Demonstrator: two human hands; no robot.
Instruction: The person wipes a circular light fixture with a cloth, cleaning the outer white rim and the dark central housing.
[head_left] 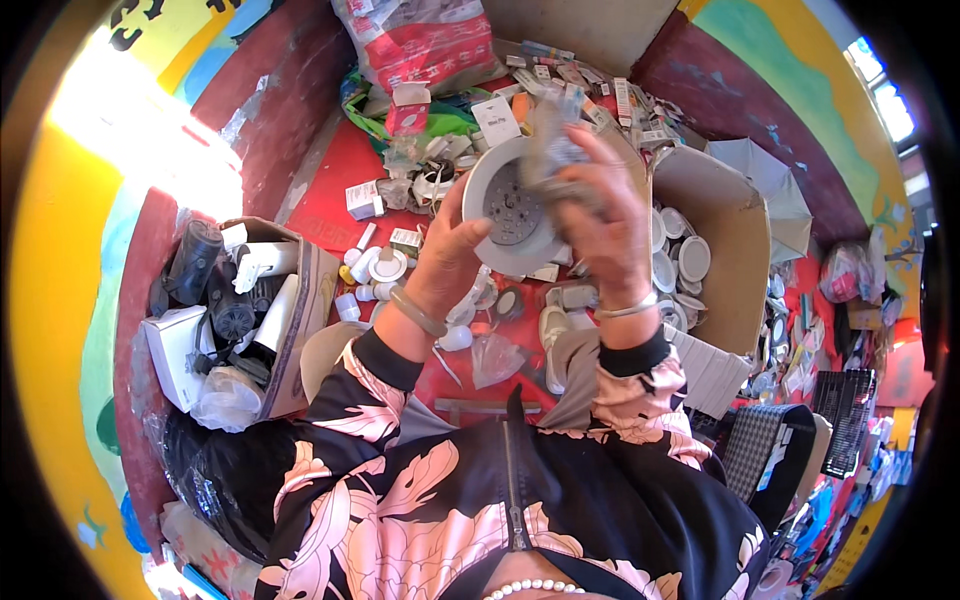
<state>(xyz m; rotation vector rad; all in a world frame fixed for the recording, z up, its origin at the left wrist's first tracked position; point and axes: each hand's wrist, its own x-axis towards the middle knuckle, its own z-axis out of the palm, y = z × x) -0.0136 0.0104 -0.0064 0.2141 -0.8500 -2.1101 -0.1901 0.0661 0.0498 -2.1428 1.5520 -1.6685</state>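
Observation:
My left hand [445, 255] grips a round downlight [512, 210] by the left side of its rim. The lamp has a wide white ring, and its grey inner face, dotted with small spots, is turned toward me. At its right edge my right hand [612, 220] is closed on a greyish cloth [550, 145], smeared by motion. The cloth overlaps the lamp's right side; whether it presses on the rim I cannot tell. Below the hands lie white bulbs, a round white lamp [388, 264] and a small clear plastic bag [496, 360] on a red sheet.
On the right stands an open cardboard box [715, 195] with several round white lamps [693, 258]. A carton [300, 320] of black and white fittings is at the left. Small boxes, a white carton [495, 120] and a red-white plastic sack [425, 45] fill the far side.

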